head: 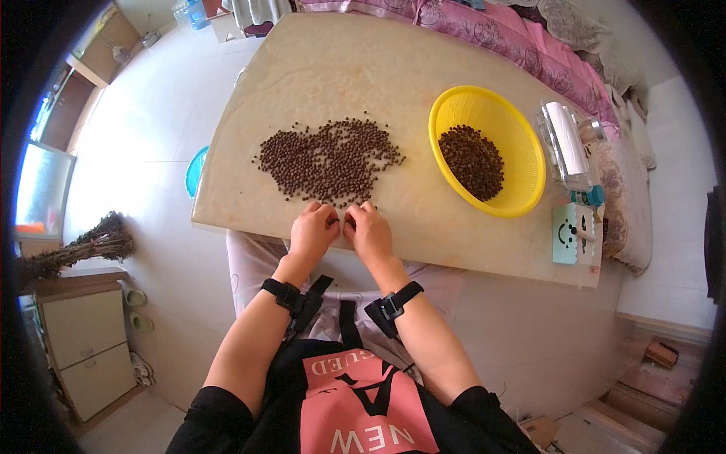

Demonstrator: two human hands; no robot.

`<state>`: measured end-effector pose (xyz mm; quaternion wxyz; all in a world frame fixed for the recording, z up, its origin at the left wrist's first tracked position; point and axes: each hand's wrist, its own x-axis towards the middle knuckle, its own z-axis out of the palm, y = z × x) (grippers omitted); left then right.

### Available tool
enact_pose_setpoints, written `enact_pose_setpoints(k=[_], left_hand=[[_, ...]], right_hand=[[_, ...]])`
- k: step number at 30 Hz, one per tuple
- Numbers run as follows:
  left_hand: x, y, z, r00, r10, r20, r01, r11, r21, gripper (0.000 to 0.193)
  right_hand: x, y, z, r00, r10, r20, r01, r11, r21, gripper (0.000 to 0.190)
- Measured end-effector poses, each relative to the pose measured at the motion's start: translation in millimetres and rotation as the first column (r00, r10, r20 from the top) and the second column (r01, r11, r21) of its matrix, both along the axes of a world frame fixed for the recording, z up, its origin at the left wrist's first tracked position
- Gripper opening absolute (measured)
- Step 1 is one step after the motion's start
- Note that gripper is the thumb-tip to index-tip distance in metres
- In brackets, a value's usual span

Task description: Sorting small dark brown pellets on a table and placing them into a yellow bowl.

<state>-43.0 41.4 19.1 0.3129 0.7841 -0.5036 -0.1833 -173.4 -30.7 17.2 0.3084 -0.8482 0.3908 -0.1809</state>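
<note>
Many small dark brown round seeds lie spread in a loose layer on the table. At the near edge of this spread, my left hand and my right hand are close together with curled fingers, almost meeting. Their fingertips are beside the nearest seeds. Something dark shows inside the curl of each hand, but whether it is seeds or shadow is not clear. To the right, a yellow plastic mesh basket holds a heap of similar dark seeds.
The pale-covered table ends just before my lap. Along its right side are a clear plastic container with a white roll, a teal-lidded jar and a mint box with a smiling face. A bundle of dried stalks lies at left.
</note>
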Motion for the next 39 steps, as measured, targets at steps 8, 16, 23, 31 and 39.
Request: enact_pose_setpoints(k=[8,16,23,31,39], left_hand=[[-4.8,-4.5,1.5,0.997,-0.075,-0.003,0.075,0.997,0.033,0.012],[-28.9,-44.0,24.2,0.971,-0.113,-0.211,0.084,0.986,-0.143,0.017],[-78.9,-158.5,104.7,0.930,-0.310,-0.198,0.229,0.909,-0.347,0.020],[-52.0,-169.6,78.8,0.845,-0.384,-0.371,0.331,0.922,-0.201,0.029],[-18.4,-130.6,63.4,0.867,-0.273,-0.416,0.246,0.962,-0.117,0.027]], right_hand=[[-6.1,-9.0,2.6,1.000,0.006,0.008,-0.007,0.999,0.031,0.011],[-44.7,-50.4,44.0,0.930,-0.213,0.299,0.212,0.977,0.033,0.009],[-102.4,-127.3,103.9,0.866,-0.382,0.322,0.459,0.863,-0.212,0.015],[-115.1,-134.9,91.6,0.810,-0.450,0.376,0.478,0.878,0.021,0.016],[-67.5,-88.5,69.9,0.861,-0.344,0.376,0.371,0.929,0.000,0.011]])
